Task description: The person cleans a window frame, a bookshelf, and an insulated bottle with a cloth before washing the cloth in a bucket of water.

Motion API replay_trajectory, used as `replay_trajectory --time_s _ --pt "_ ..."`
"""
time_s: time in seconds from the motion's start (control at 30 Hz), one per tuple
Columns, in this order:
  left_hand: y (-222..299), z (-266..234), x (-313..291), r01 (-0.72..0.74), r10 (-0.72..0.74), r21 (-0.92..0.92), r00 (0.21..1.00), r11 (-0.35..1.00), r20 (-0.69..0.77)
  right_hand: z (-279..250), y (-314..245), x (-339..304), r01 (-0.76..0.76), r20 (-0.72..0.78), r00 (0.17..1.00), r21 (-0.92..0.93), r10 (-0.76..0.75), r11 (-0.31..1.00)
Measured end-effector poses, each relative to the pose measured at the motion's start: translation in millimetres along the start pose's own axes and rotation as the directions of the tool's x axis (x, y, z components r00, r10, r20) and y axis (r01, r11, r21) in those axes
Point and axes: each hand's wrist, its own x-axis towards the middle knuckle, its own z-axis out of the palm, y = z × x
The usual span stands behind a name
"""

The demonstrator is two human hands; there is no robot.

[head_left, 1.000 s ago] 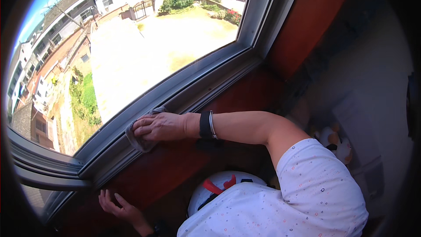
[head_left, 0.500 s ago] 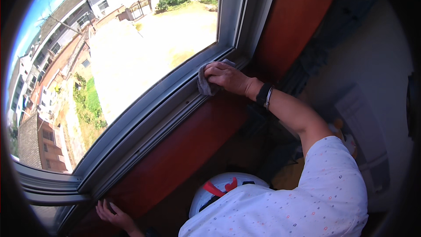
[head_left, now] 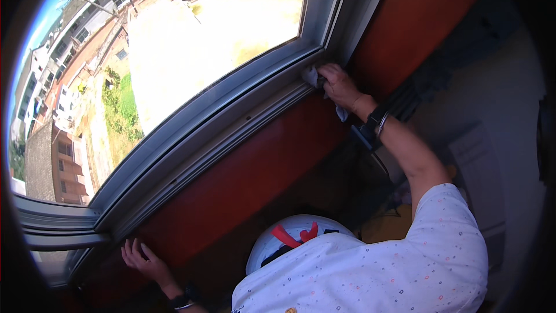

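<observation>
My right hand (head_left: pixel 343 90) is closed around a grey cloth (head_left: pixel 311 75). It presses the cloth into the far right corner of the metal window frame (head_left: pixel 226 123), where the bottom track meets the upright side. One end of the cloth hangs below my fingers over the sill's edge. My left hand (head_left: pixel 146 264) is at the lower left, fingers stretched and apart, resting by the reddish-brown sill (head_left: pixel 243 197) near the frame's left end. Nothing shows in it.
The window pane (head_left: pixel 214 46) looks out on a bright yard with buildings. A reddish-brown panel (head_left: pixel 411 23) rises beside the right frame. Below the sill, near my body, sits a rounded white thing with a red piece (head_left: pixel 295 235). A yellow item (head_left: pixel 385 226) lies in shadow.
My right hand has slid right along the track with the cloth into the corner, and the cloth is now more bunched. My left hand stays by the sill; the view has shifted a little.
</observation>
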Motion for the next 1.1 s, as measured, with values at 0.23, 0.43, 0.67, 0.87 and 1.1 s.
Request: replay_trajectory --time_s 0.23,0.43,0.67,0.87,1.1 --pt "2.9 2.4 2.1 -0.001 0.001 -0.05 1.0 0.999 0.003 16.7 -55.3 10.9 0.062 0.148 0.986 0.081 -0.074 0.995" --pt "1.5 -9.0 -0.2 0.001 -0.011 -0.162 0.998 0.987 -0.062 60.3 -170.3 12.3 0.31 0.183 0.919 0.212 -0.349 0.927" --pt "5.3 -7.7 1.5 -0.023 -0.038 -0.347 0.985 0.937 -0.17 89.2 -283.5 17.2 0.437 0.322 0.758 0.396 -0.568 0.808" --pt "-2.8 -12.9 -6.8 -0.019 -0.102 -0.453 0.965 0.891 -0.24 135.2 -369.9 26.7 0.485 0.356 0.606 0.544 -0.712 0.685" --pt "-5.1 -15.0 -7.1 -0.034 -0.121 -0.513 0.956 0.858 -0.265 196.0 -466.0 29.8 0.5 0.304 0.555 0.622 -0.775 0.602"
